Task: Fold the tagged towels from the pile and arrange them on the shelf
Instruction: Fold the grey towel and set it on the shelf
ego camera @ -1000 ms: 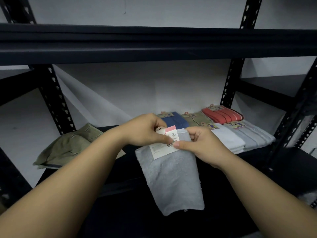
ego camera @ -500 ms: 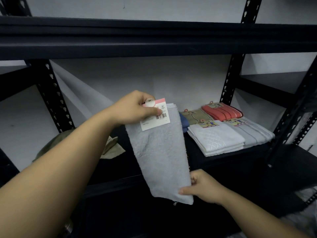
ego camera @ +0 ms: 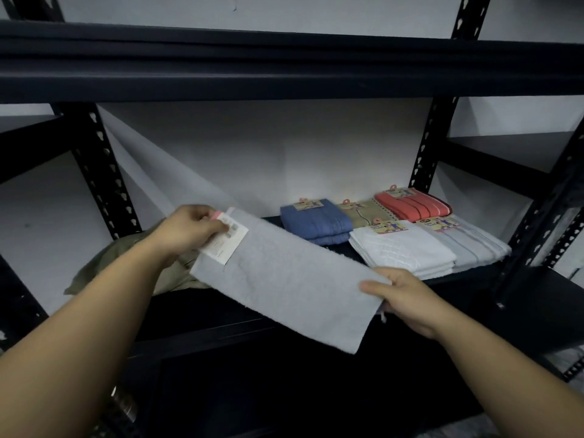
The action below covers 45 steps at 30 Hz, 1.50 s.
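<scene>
Left of the folded blue towel (ego camera: 316,221) on shelf (ego camera: 493,273), grey towel (ego camera: 290,279) stretched flat: left hand (ego camera: 189,230) pinches its tag (ego camera: 226,240) end, right hand (ego camera: 407,298) fingers grip opp. end.

**Dark metal shelf with folded towels at its right end**

The shelf (ego camera: 467,275) is a dark board set between black perforated uprights, with another dark board above it. Toward its right end lie folded, tagged towels: a blue towel (ego camera: 316,221) at the back, a tan towel (ego camera: 363,213) just beside it, and a coral towel (ego camera: 410,205) in the back right corner. In front lie a white quilted towel (ego camera: 404,251) and, touching it, a pale striped towel (ego camera: 477,245) by the right edge. At the left end lies a crumpled olive cloth (ego camera: 94,273).
</scene>
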Each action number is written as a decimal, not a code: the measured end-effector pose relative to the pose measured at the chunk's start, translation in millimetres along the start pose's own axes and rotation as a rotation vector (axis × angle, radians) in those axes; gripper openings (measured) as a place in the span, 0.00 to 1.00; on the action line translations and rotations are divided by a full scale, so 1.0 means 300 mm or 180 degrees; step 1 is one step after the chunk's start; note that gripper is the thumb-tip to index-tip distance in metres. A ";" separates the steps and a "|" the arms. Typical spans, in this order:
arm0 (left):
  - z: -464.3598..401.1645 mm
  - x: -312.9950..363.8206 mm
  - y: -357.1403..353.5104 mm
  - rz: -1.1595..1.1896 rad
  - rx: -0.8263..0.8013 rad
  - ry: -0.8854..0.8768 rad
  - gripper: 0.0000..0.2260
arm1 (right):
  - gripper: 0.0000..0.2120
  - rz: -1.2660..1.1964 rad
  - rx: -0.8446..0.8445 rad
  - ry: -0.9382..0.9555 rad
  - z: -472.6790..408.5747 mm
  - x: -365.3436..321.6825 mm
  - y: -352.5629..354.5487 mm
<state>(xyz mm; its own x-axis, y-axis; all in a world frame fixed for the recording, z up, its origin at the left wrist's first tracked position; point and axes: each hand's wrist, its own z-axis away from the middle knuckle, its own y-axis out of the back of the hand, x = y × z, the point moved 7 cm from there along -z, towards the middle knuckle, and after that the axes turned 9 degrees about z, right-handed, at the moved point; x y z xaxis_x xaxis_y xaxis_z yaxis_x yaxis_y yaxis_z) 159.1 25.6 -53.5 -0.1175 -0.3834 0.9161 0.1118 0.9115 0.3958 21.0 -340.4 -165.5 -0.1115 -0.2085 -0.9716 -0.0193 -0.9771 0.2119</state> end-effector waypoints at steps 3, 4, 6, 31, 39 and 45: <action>0.024 -0.144 0.025 0.0204 0.0003 0.0416 0.05 | 0.09 -0.0054 0.0367 0.0045 -0.043 -0.088 0.034; 0.036 -0.182 0.027 0.0235 0.0019 0.0521 0.06 | 0.08 0.0001 0.0435 0.0062 -0.062 -0.111 0.039; 0.059 -0.237 0.022 0.0262 0.0045 0.0668 0.08 | 0.07 0.0252 0.0585 0.0084 -0.099 -0.149 0.045; 0.088 -0.276 -0.172 -0.1959 -0.0147 -0.0978 0.25 | 0.31 0.3847 0.0384 0.0457 -0.304 -0.118 -0.231; 0.082 -0.366 -0.241 -0.2790 -0.1025 -0.0254 0.36 | 0.38 0.3697 -0.0159 0.0430 -0.315 -0.061 -0.240; 0.051 -0.237 -0.342 -0.2411 -0.0683 -0.0795 0.29 | 0.22 0.2287 0.0225 0.0545 -0.317 -0.115 -0.143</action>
<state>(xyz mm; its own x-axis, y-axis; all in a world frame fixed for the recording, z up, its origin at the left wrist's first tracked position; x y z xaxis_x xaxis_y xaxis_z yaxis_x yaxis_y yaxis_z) 140.9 -38.5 -160.1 -0.4500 -0.8151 0.3648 0.0973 0.3614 0.9273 120.2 -295.4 -150.9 0.0355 -0.8048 -0.5925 -0.0644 -0.5935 0.8023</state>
